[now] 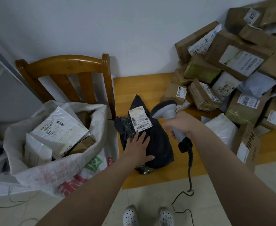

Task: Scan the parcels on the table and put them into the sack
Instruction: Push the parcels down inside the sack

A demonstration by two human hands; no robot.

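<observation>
- You stand at a yellow wooden bench (158, 82) pushed against a plain white wall, pale tiled floor beneath your feet.
- The black parcel (152, 141) lies flat near the bench's front left corner, its white shipping label (139, 119) facing up at the far end.
- Your left hand (138, 148) rests palm down on the parcel, fingers spread wide and flat, fingertips just below the label.
- Your right hand (180, 123) has its fingers wrapped around the grip of the grey barcode scanner (168, 111), at three o'clock from the parcel; the scanner head tilts toward the label, and its black coiled cable (190, 168) hangs down to the floor.
- At nine o'clock from the parcel, the white woven sack (52, 163) stands open beside the bench, with white and brown packets already inside.
- Behind the sack stands a wooden chair (65, 75).
- From one to three o'clock, a heap of cardboard boxes and mailers (232, 75) covers the right side of the bench, stacked against the wall.
</observation>
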